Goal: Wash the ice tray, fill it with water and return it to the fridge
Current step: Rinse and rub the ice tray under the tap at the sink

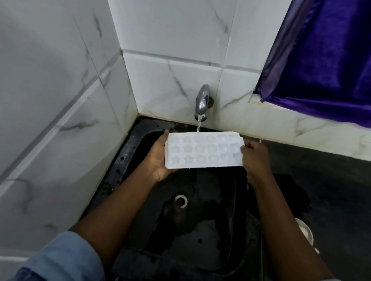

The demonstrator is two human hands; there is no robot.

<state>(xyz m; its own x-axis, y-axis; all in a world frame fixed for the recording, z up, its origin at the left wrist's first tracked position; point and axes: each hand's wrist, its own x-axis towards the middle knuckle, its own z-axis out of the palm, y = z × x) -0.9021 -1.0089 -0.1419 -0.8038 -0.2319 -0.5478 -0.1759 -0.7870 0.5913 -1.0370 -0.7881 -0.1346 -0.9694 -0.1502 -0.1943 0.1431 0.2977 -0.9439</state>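
A white ice tray [204,150] with star and flower shaped moulds is held level over the black sink [194,221]. My left hand [157,155] grips its left end, thumb at the far corner and palm under the near corner. My right hand [254,158] holds the right end, fingers curled over the edge. A chrome tap [202,102] on the tiled wall runs a thin stream of water [198,125] onto the tray's far edge.
White marble-look tiles line the left and back walls. A purple curtain [339,58] hangs at the upper right. Dark wet countertop [335,183] lies to the right, with a small round metal dish [305,230] near its edge. The sink drain [181,201] sits below the tray.
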